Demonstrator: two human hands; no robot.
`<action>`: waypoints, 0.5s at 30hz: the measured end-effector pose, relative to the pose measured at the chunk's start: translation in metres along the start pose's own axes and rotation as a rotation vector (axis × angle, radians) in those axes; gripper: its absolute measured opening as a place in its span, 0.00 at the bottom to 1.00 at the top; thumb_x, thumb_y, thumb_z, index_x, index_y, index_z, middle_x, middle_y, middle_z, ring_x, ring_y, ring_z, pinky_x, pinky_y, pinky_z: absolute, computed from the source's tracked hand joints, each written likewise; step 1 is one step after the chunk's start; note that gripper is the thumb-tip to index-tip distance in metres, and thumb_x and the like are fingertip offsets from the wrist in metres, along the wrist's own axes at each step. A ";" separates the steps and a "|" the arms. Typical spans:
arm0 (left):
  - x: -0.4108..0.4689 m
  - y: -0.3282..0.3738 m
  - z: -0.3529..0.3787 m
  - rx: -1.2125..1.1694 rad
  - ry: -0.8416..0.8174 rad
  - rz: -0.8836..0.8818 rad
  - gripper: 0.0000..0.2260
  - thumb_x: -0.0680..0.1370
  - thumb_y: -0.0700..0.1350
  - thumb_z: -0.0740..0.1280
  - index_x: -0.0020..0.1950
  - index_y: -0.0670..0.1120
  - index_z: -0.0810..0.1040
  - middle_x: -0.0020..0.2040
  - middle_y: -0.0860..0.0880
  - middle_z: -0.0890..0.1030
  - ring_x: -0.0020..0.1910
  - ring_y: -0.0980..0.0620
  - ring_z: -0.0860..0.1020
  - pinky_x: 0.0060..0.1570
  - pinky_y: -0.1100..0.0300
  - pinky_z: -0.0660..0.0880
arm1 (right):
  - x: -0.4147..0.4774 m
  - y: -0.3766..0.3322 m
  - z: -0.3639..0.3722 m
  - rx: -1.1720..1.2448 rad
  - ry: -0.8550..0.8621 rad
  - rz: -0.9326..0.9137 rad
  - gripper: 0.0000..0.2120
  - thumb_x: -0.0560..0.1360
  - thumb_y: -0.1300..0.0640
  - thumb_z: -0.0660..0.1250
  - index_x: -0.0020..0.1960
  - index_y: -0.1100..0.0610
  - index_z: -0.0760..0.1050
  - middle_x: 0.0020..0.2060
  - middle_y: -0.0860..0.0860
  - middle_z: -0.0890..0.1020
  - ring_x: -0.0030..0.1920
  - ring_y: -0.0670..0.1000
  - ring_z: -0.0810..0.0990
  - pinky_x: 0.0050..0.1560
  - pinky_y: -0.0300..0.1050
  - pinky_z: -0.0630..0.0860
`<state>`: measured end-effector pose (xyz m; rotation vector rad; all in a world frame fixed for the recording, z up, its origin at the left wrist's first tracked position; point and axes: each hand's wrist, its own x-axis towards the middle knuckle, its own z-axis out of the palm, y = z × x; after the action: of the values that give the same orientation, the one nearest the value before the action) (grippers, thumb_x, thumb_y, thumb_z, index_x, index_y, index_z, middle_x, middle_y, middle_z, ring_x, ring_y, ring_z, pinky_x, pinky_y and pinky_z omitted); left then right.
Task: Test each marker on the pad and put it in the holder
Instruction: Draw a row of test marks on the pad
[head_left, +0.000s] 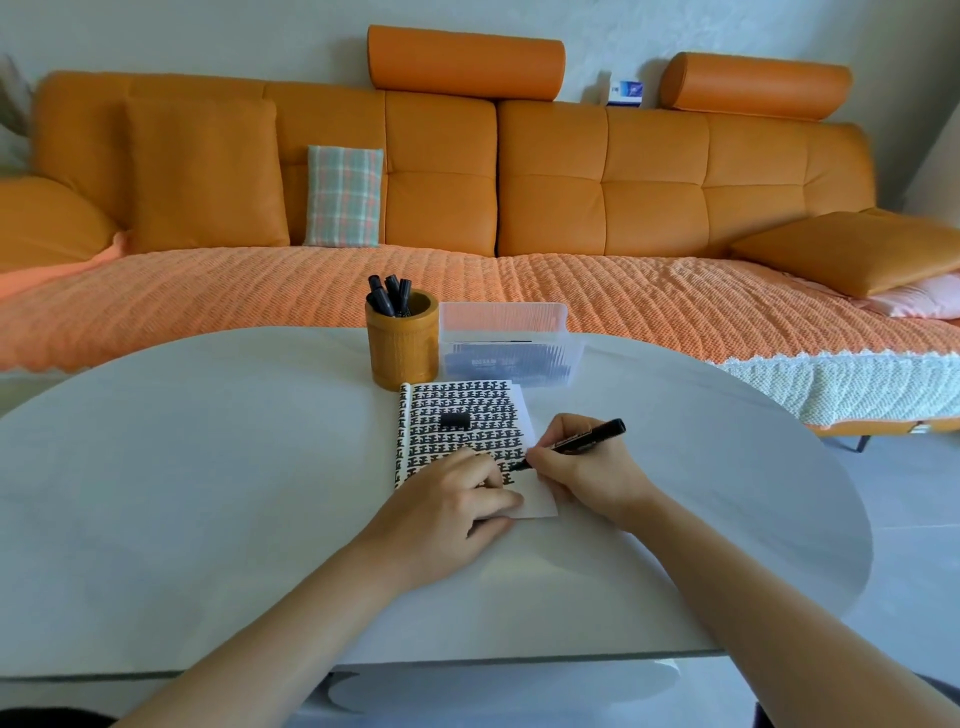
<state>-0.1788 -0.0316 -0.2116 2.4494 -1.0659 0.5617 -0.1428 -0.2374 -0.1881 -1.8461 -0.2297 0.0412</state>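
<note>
Right hand (582, 467) pinches a slim black marker (584, 440) in a writing grip, tip down on the last white patch of the small white pad (457, 400) crowded with black test marks. The left hand (452, 499) lies on the pad's near corner with bent fingers, pinning it to the pale grey tabletop (208, 467) and grasping nothing. With so little blank paper, a stroke could run onto the tabletop or smear under the left fingers, and what looks like a loose black cap (455, 421) on the pad might be forgotten before the marker joins others in the round bamboo holder (402, 348) just beyond.
</note>
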 end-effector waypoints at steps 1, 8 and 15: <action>0.000 0.000 0.000 -0.003 -0.004 -0.008 0.08 0.78 0.48 0.65 0.53 0.50 0.83 0.44 0.52 0.73 0.45 0.52 0.72 0.41 0.55 0.72 | 0.001 0.000 0.001 -0.019 0.003 -0.003 0.08 0.72 0.64 0.72 0.36 0.60 0.75 0.27 0.53 0.78 0.25 0.49 0.72 0.27 0.40 0.69; 0.000 0.000 0.001 -0.014 -0.008 -0.034 0.08 0.77 0.48 0.66 0.53 0.51 0.82 0.44 0.53 0.73 0.46 0.52 0.71 0.41 0.56 0.71 | 0.002 0.007 0.001 -0.124 -0.003 -0.014 0.12 0.72 0.62 0.73 0.35 0.58 0.70 0.28 0.53 0.76 0.29 0.49 0.72 0.31 0.43 0.68; 0.000 0.000 0.000 -0.033 -0.018 -0.051 0.09 0.77 0.49 0.66 0.54 0.52 0.83 0.44 0.54 0.72 0.46 0.54 0.71 0.41 0.57 0.70 | 0.001 0.008 0.002 -0.145 -0.004 -0.038 0.13 0.72 0.62 0.73 0.36 0.61 0.69 0.29 0.52 0.75 0.30 0.48 0.71 0.32 0.42 0.67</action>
<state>-0.1790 -0.0313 -0.2118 2.4496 -1.0087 0.5025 -0.1409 -0.2377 -0.1964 -1.9855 -0.2767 0.0015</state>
